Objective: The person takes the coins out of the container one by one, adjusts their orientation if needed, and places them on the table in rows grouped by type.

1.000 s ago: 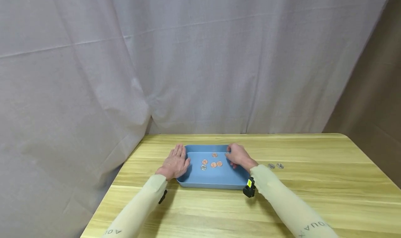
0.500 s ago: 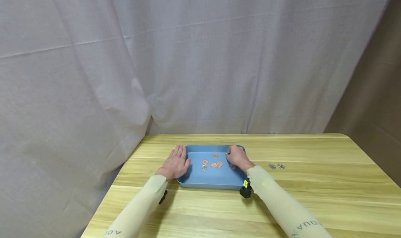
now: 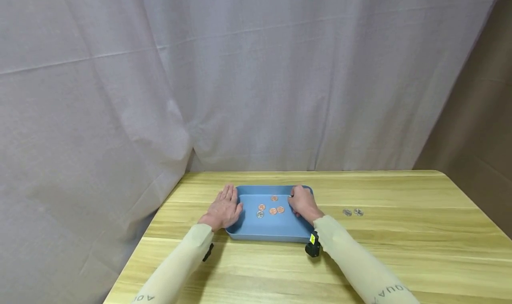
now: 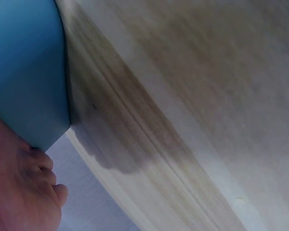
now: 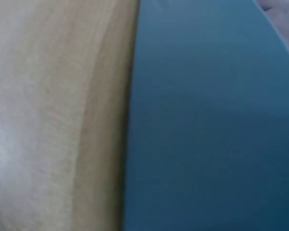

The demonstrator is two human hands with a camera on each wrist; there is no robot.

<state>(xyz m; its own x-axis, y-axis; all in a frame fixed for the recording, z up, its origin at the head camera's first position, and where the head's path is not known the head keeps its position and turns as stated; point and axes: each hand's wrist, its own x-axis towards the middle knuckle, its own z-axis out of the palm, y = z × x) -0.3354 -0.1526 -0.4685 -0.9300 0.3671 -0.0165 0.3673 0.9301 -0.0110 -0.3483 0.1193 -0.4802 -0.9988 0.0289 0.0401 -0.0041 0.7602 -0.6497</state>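
A shallow blue tray (image 3: 268, 228) lies on the wooden table, its outer wall (image 4: 33, 91) also filling part of the left wrist view. Straight-fingered, my left hand (image 3: 223, 208) rests against the tray's left rim. Over the right end of the tray, my right hand (image 3: 305, 205) has curled fingers and pinches a silver coin (image 3: 290, 196), of which only a sliver shows. Several copper coins, among them one nearest the back wall (image 3: 274, 198), lie flat in the tray with one silver coin (image 3: 260, 214). The right wrist view shows no hand, only the tray wall (image 5: 207, 120) and wood.
Two silver coins (image 3: 347, 212) lie side by side on the table (image 3: 400, 242), right of the tray. A grey curtain (image 3: 256, 82) hangs behind the table's back edge. Brown cloth (image 3: 476, 130) hangs at the right.
My right hand and forearm have shifted slightly left, and the fingers look more tightly curled at the silver coin. My left hand and the other coins stay in place.
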